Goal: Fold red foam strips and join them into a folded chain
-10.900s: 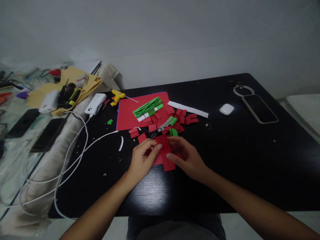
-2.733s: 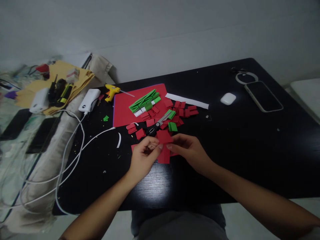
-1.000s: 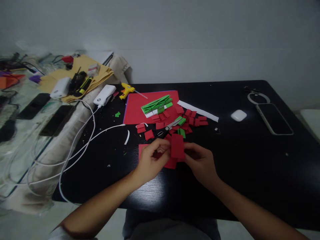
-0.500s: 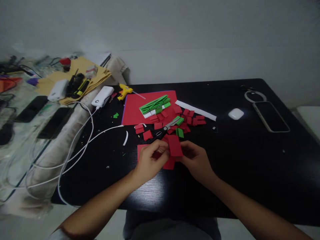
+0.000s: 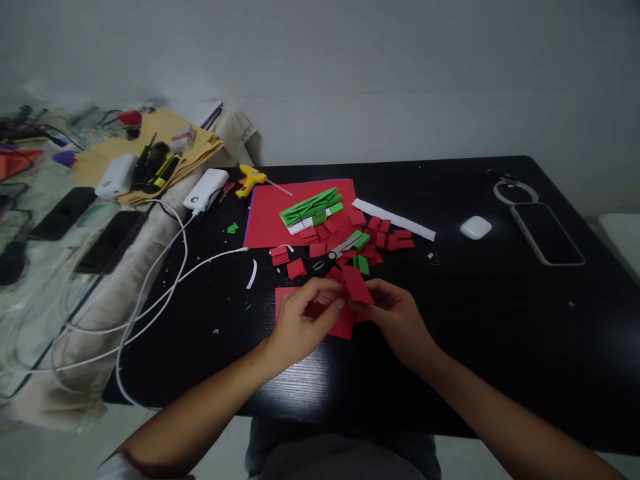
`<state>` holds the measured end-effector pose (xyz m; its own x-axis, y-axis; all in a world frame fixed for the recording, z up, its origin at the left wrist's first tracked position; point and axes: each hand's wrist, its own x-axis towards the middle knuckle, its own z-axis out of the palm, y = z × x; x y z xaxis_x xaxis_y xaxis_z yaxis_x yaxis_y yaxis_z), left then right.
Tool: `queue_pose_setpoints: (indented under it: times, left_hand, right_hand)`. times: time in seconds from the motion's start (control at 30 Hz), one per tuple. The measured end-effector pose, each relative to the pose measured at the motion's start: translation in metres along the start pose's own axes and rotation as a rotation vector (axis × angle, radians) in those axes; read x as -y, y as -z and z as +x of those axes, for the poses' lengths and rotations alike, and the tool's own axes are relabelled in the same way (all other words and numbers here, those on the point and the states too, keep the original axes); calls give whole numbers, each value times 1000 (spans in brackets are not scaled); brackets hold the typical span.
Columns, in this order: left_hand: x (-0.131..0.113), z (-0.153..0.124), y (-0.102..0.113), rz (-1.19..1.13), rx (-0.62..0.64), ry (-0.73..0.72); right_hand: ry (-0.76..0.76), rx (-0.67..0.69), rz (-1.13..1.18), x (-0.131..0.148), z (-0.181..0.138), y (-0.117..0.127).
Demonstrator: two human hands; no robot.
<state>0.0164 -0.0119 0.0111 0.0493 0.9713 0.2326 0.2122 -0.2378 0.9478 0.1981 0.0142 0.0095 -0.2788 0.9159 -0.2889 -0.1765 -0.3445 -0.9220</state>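
Note:
Over the near middle of the black table, my left hand and my right hand meet, both pinched on a small red paper piece that tilts up between the fingertips. Under the hands lies a larger red paper sheet. Just beyond them are black-handled scissors among several small red and green paper cut-offs.
A big red sheet carries folded green strips. A white paper strip, earbud case and phone lie to the right. A yellow glue gun, power bank and white cables are on the left.
The red piece, upright between my fingers half a second ago, now leans to the right and sits lower. Both hands stay together over the larger red sheet.

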Motion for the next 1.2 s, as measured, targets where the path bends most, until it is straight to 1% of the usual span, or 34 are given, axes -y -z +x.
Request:
queue_pose_setpoints:
  times: [0.27, 0.43, 0.53, 0.77, 0.93, 1.03, 1.2]
  left_hand:
    - [0, 1, 1, -23, 5, 24]
    - [-1, 1, 2, -18, 56, 96]
    - [-1, 2, 1, -5, 85, 114]
    - [1, 4, -1, -91, 58, 109]
    - [-1, 7, -1, -162, 42, 163]
    - [-2, 8, 0, -170, 35, 198]
    - [-2, 8, 0, -159, 40, 212]
  right_hand:
    - [-11, -7, 16, -1, 0, 1]
    - [-15, -7, 22, -1, -1, 1]
    - [2, -18, 14, 0, 0, 0]
    - [-21, -18, -4, 1, 1, -2]
    - [17, -27, -39, 2, 1, -1]
    - [34, -37, -47, 3, 1, -1]
    - [27, -28, -35, 2, 0, -2]
